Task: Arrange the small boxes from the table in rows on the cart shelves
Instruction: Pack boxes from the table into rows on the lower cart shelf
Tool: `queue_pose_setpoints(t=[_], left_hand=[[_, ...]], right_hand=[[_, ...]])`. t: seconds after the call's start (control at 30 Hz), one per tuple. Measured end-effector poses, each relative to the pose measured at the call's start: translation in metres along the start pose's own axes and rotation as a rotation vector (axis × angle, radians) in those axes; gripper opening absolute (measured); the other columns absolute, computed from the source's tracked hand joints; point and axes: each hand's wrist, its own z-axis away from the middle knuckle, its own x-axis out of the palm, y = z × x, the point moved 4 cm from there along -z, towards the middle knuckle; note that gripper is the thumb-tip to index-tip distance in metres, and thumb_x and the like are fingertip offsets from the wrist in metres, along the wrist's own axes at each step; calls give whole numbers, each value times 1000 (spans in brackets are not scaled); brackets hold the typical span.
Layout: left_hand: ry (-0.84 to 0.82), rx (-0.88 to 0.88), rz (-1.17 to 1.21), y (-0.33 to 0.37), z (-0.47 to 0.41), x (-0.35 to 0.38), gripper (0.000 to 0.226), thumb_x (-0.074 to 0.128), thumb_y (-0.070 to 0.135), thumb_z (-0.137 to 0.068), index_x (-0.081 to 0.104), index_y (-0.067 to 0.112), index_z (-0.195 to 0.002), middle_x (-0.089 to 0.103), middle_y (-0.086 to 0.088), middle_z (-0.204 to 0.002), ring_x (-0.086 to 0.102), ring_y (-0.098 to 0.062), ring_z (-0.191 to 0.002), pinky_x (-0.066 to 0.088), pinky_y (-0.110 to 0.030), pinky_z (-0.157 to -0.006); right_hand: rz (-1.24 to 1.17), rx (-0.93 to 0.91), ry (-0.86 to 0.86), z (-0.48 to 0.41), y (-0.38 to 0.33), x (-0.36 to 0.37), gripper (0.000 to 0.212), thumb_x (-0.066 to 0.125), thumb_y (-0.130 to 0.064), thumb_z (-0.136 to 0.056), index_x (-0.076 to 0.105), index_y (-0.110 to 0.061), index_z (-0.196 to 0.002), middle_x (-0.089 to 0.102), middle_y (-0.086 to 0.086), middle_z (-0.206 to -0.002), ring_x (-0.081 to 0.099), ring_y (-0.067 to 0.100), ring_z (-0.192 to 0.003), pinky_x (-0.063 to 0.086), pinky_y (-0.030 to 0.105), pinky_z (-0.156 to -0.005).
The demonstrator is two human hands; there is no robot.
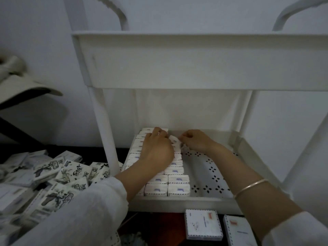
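Forced down crooked, the small white dash-edged box (174,142), tilted at the back of the white plastic cart shelf (177,203), could jam or topple its neighbours. The right hand (195,140) clamps its grip on it. The left hand (157,148), grip apart, presses flat on the standing rows (178,180) along the shelf's left.

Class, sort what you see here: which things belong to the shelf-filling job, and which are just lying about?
Job: cart shelf; rows of small boxes; tilted box at the back; loose pile of boxes at left.
Lying about: beige hat; two larger white boxes below the shelf.
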Motion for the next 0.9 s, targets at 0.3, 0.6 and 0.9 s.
queue_pose_setpoints(t=[0.3,0.6,0.9], left_hand=[[156,-57,91,-4,8,-11,33,49,9,-83,62,2,-112,58,-14,-123,45,-30,-124,36,-37,-96],[270,47,324,2,9,-25,46,51,-11,-66,63,-2,-110,63,-16,-108,58,-33,-101,46,-40,-83],[215,243,520,51,33,-95,22,53,1,-79,65,14,-92,63,2,-90,59,-14,-81,45,-30,-74]], right_hand=[[-280,52,-149,-2,2,18,37,37,-24,-105,58,4,-117,64,23,-115,60,27,-93,51,38,-82],[-125,42,-157,8,-8,20,37,37,-27,-103,59,-4,-120,63,16,-117,60,31,-108,51,44,-94],[263,-137,11,65,-13,-22,40,42,-39,-99,55,-16,-130,57,4,-131,55,22,-117,44,32,-94]])
